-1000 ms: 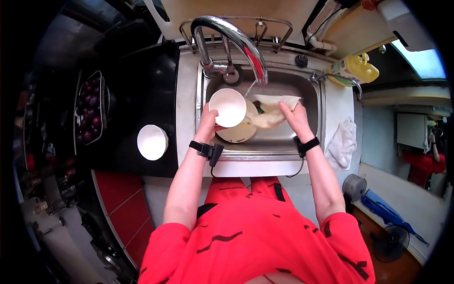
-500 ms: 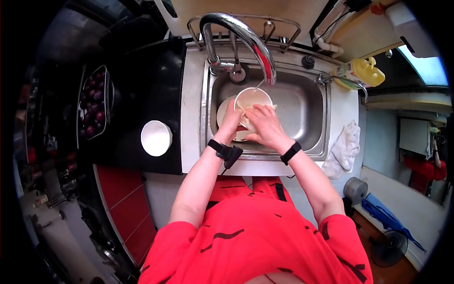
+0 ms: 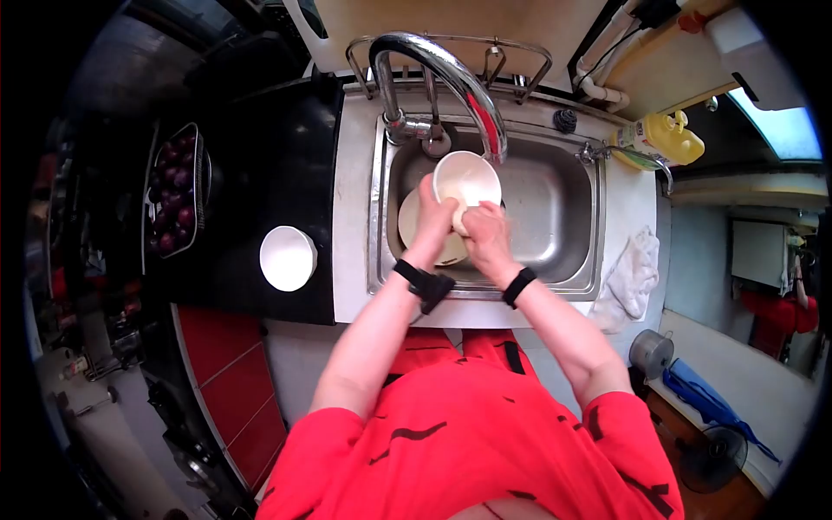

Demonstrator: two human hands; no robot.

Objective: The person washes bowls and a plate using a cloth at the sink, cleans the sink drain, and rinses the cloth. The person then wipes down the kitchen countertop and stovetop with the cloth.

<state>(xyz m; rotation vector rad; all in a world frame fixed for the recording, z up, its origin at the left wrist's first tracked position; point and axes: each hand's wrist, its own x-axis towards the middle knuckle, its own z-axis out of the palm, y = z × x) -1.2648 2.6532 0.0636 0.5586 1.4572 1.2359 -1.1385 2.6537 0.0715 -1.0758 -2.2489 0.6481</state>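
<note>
A white bowl is tipped toward me over the sink, just below the faucet spout. My left hand grips its left side, thumb at the near rim. At the near rim, my right hand is closed with its fingers curled, on a pale cloth of which only a little shows. Beneath the hands, a larger cream-coloured dish lies in the sink, partly hidden by my left hand and the bowl.
The chrome faucet arches over the steel sink. Left on the black counter are another white bowl and a basket of dark round fruit. A yellow jug and a crumpled white rag lie to the right.
My right hand has gone from spread flat over the bowl's near side to curled at its rim. The bowl's inside shows more, and less of the cloth is visible.
</note>
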